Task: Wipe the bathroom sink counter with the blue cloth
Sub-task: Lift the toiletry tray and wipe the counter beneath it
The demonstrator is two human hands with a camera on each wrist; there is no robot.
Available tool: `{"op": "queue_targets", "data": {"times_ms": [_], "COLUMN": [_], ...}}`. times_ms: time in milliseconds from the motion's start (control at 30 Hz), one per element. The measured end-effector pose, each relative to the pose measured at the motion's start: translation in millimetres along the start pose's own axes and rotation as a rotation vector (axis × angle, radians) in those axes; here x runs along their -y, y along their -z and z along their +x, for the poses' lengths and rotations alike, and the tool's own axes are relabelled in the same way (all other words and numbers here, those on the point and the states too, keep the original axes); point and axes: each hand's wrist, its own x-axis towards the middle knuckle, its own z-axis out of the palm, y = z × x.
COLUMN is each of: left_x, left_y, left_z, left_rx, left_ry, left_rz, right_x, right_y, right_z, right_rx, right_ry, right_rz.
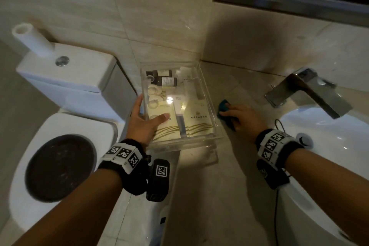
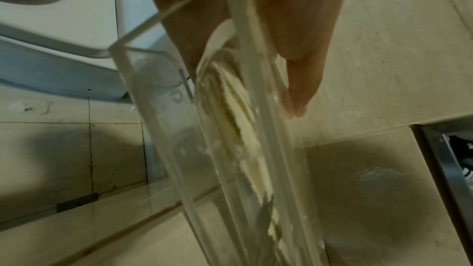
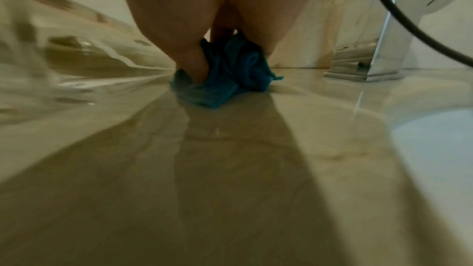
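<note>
The blue cloth (image 1: 224, 106) lies bunched on the beige stone counter (image 1: 229, 170), between a clear tray and the faucet. My right hand (image 1: 240, 116) rests on top of it, and in the right wrist view thumb and fingers pinch the blue cloth (image 3: 227, 80) against the counter (image 3: 230, 169). My left hand (image 1: 144, 121) grips the left wall of the clear acrylic tray (image 1: 209, 94), thumb inside and fingers outside. The tray of hotel toiletries appears raised off the counter, with its shadow below. The left wrist view shows the thumb (image 2: 299, 88) against the tray wall (image 2: 143, 98).
A chrome faucet (image 1: 311, 92) and white sink basin (image 1: 329, 156) lie right of the cloth. A toilet tank (image 1: 65, 78) and its lid with a dark disc (image 1: 60, 168) sit left of the counter. A mirror frame (image 1: 289, 4) hangs above.
</note>
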Motion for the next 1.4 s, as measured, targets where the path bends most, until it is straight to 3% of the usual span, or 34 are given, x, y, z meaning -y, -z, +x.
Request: {"op": "queue_targets", "data": {"times_ms": [100,233,300,400,567,633,733,867,1100,1167,1267,1333,1400], "left_x": [-0.3,0.8,1.0,-0.1,-0.2,0.5,0.2,0.5,-5.0,-5.3,-4.2,-3.5,-2.9], "left_y": [-0.1,0.5,0.8,0.1,-0.2,0.3,1.2,2.3,0.8,0.1,0.6,1.3,2.1], "left_z": [0.3,1.5,1.8,0.5,0.4,1.0,1.3,1.0,0.1,0.4,0.6,0.7,0.7], "left_rx": [0.005,-0.005,-0.007,0.000,0.001,-0.006,-0.005,-0.005,0.004,0.004,0.002,0.008,0.010], "left_ry": [0.009,0.023,0.028,0.024,0.024,0.033,0.028,0.025,0.036,0.037,0.023,0.015,0.015], "left_rz": [-0.008,-0.008,-0.008,-0.005,-0.007,-0.011,-0.016,-0.015,-0.019,-0.027,-0.031,-0.023,-0.026], "right_x": [-18.0,-30.3,-21.1,5.3,10.3,-0.3,-14.2,-6.7,2.6,-7.1,-16.0,-15.1,-6.0], "right_y": [2.1,8.0,7.7,-3.1,-3.0,2.4,7.0,8.8,3.0,15.0,39.2,39.9,27.2], "right_z": [14.3,39.2,42.5,35.5,23.8,30.3,42.5,48.1,39.0,53.7,81.3,93.3,91.8], "right_rx": [-0.064,-0.132,-0.121,-0.152,-0.033,-0.051,-0.156,-0.172,-0.055,-0.046,0.065,0.128,0.149], "right_ry": [-0.051,-0.317,-0.377,-0.225,0.019,0.011,-0.154,-0.273,-0.016,-0.116,-0.475,-0.562,-0.532], "right_rz": [-0.032,-0.002,-0.005,0.015,-0.024,-0.028,0.046,0.031,-0.031,-0.018,-0.120,-0.189,-0.142]}}
